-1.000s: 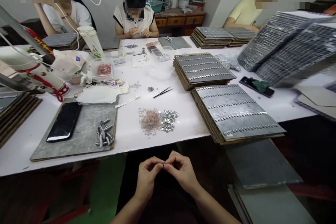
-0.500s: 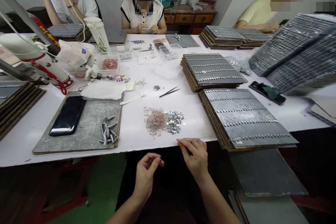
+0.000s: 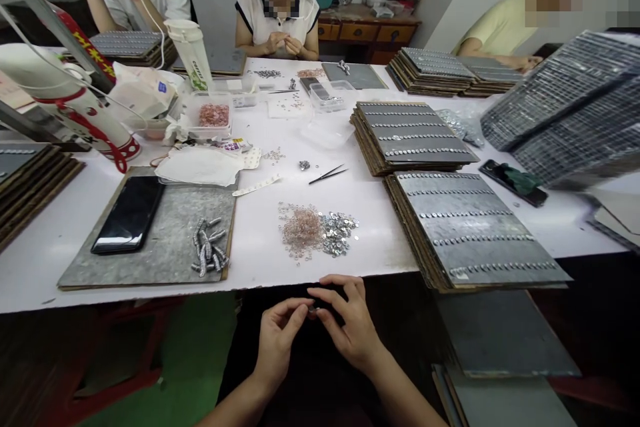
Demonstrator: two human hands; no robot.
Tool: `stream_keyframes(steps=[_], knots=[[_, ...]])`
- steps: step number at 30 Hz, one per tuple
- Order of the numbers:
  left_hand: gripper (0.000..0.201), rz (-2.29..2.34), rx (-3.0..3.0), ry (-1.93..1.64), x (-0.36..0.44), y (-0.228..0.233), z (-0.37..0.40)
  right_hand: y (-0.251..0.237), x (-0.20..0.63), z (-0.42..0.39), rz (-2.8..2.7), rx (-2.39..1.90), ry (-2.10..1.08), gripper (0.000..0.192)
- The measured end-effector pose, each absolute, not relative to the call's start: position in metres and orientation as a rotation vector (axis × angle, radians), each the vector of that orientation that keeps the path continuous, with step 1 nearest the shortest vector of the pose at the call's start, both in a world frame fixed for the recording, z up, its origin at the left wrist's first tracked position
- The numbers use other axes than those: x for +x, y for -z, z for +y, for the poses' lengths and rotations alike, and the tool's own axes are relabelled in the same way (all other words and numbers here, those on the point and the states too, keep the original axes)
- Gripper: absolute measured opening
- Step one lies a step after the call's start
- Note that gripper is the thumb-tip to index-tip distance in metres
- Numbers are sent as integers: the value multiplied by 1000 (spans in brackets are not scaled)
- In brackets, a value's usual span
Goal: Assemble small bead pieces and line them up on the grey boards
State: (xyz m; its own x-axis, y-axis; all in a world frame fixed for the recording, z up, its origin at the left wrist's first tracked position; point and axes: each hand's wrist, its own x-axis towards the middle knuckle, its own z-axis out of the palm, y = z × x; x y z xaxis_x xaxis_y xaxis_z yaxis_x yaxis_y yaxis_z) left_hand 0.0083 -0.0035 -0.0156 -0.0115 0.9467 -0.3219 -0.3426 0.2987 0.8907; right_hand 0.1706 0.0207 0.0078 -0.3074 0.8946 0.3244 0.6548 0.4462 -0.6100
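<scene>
head | left hand (image 3: 278, 340), right hand (image 3: 350, 328) pinch tiny piece (image 3: 312, 311) | sequin pile (image 3: 318, 230) beyond

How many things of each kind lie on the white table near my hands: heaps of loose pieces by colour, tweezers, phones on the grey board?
Heap of small pink rings: 1
Heap of small silver discs: 1
Black metal tweezers: 1
Flat black phone on grey board: 1
Total: 4
</scene>
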Motion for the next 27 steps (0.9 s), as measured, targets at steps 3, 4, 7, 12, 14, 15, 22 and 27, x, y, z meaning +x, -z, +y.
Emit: stream_keyframes(steps=[3,4,7,12,14,15,22,27], knots=[[21,1124,703,-1180,7,15,-5,-6,167,20,-2015,-1303,-474,13],[21,1122,703,-1179,6,15,-5,-5,166,20,-2001,-1301,-467,12],[22,1124,677,-1166,6,14,-4,-5,165,19,-1983,-1287,-460,12],[25,1116,599,-1159,5,14,-3,-5,164,18,-1952,-1293,-464,10],[26,1113,586,-1152,5,14,-2,-5,163,17,-1944,-1292,-474,10],[25,1111,581,-1148,5,15,-2,-5,163,17,-1941,-1290,-480,10],[21,1067,529,-1170,5,14,-2,-5,159,15,-1945,-1271,-495,10],[20,1060,487,-1206,5,16,-3,-6,157,15,-2008,-1239,-361,11]])
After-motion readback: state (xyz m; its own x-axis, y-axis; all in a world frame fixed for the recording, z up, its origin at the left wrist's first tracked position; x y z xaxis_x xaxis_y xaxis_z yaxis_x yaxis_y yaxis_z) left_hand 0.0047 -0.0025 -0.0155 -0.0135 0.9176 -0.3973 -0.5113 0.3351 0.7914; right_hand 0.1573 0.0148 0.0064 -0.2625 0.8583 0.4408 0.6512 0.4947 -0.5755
